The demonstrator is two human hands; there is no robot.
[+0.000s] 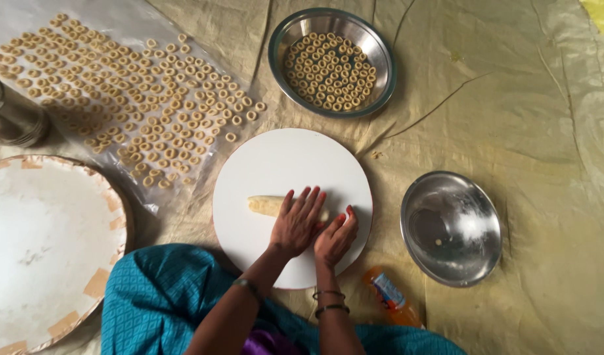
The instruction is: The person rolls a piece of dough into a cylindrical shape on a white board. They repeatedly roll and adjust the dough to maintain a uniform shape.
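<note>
Floor covered by a tan sheet (512, 98), seen from above. Pale dough roll (266, 205) lies on the round white board (282, 164), its right end hidden under the left hand (298, 222); right hand (335, 238) just beside. Both hands press flat, fingers extended, gripping nothing. Dough is judged soft, light, easily deformed; best handled by palm pressure along its length. Nearby: 2 steel bowls, 1 holding dough rings (331, 69).

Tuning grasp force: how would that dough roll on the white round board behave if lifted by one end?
The dough roll is probably soft: it lies under the left hand and right hand as a smooth log. Lifted by one end, it would likely sag or tear. Pushed sideways on the board, it would likely roll.
</note>
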